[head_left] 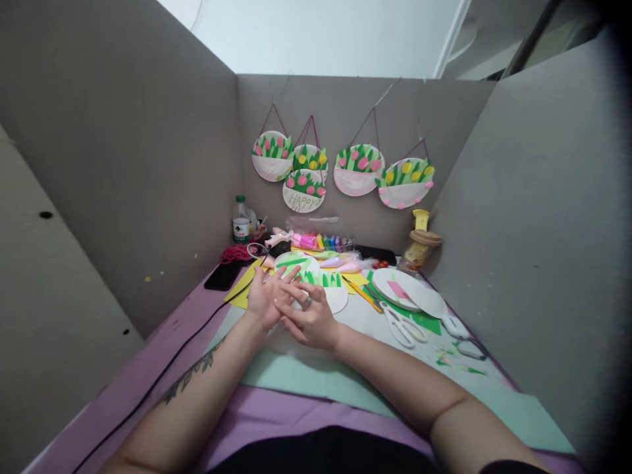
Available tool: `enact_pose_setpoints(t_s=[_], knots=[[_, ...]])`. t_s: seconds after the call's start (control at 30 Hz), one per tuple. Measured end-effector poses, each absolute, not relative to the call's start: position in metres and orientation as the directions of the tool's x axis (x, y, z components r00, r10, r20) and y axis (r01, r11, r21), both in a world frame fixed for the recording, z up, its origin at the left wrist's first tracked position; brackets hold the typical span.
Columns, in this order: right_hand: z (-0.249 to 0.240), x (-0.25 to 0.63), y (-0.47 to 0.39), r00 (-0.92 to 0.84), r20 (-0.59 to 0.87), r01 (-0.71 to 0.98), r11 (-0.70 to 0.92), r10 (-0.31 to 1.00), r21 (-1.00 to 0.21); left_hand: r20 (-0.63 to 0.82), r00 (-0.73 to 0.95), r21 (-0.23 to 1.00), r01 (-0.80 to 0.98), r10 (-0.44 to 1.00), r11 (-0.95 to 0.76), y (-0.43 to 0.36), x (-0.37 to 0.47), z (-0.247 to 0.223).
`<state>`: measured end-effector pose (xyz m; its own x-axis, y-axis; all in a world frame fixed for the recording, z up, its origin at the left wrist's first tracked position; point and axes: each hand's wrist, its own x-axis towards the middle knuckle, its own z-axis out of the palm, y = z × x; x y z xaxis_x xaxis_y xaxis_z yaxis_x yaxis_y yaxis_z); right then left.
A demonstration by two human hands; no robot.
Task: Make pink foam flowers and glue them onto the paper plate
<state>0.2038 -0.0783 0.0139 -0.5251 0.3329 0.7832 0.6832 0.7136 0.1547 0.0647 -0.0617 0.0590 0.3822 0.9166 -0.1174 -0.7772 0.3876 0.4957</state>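
Note:
My left hand (265, 301) is palm up with its fingers spread, over the near side of the work sheet. Across its palm and fingers lies my right hand (310, 317), palm down, a ring on one finger, fingertips touching the left palm. Whether anything small sits between the fingertips cannot be made out. Just beyond the hands are a white paper plate with green strips (296, 262) and a white half-plate piece (336, 299) with green paper leaves above it, partly hidden by my right hand.
White scissors (402, 326), a yellow pencil (368, 299) and stacked white plates (395, 288) lie to the right. A black phone (223, 276) and a cable are left. Clay packets (320, 242) and a jar (415, 255) stand behind, below hanging flower plates (359, 170). Grey panels enclose the table.

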Motion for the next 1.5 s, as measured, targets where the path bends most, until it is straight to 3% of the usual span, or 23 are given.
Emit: enact_pose_setpoints(t_s=[0.17,0.33,0.5,0.67,0.8,1.27,1.5], knots=[[0.014,0.202,-0.077,-0.470,0.820,0.714,0.687,0.326,0.136,-0.140,0.391,0.508,-0.761,0.910,0.405,-0.061,0.065,0.059],[0.010,0.203,-0.077,-0.532,0.782,0.681,0.713,0.326,0.167,-0.136,0.365,0.523,-0.763,0.921,0.380,-0.061,0.065,0.058],[0.010,0.204,-0.073,-0.449,0.816,0.709,0.701,0.365,0.077,-0.126,0.397,0.491,-0.772,0.909,0.405,-0.061,0.066,0.058],[0.008,0.203,-0.076,-0.505,0.770,0.667,0.742,0.391,0.061,-0.120,0.373,0.489,-0.784,0.920,0.382,-0.059,0.064,0.057],[0.008,0.202,-0.073,-0.443,0.806,0.679,0.734,0.392,0.016,-0.133,0.410,0.493,-0.763,0.902,0.419,-0.060,0.065,0.058],[0.004,0.205,-0.074,-0.506,0.786,0.684,0.720,0.355,0.115,-0.123,0.379,0.510,-0.769,0.917,0.386,-0.060,0.066,0.056],[0.005,0.204,-0.072,-0.438,0.821,0.712,0.698,0.366,0.069,-0.154,0.393,0.518,-0.749,0.906,0.413,-0.060,0.067,0.057]])
